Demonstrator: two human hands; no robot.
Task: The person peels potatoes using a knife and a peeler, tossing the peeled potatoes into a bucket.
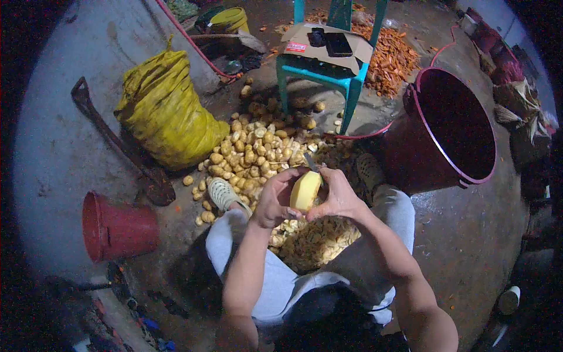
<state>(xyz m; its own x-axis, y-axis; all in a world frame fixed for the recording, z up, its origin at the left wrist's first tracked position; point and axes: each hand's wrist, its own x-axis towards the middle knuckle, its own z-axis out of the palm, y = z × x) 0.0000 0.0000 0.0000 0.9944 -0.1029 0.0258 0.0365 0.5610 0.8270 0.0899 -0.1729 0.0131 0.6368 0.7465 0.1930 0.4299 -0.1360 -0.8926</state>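
Apparently, the potato (pixel 305 192) grasped by left hand (pixel 275 199) and right hand (pixel 340 196) is nearly peeled, knife (pixel 311 162) alongside; the potato heap (pixel 251 154) beyond looks mostly unpeeled.

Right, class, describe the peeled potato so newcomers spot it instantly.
Find the teal chair, then the potato heap in front. Nearer the camera, the peeled potato sits between the left hand and right hand. Pale yellow, it's the only potato held.
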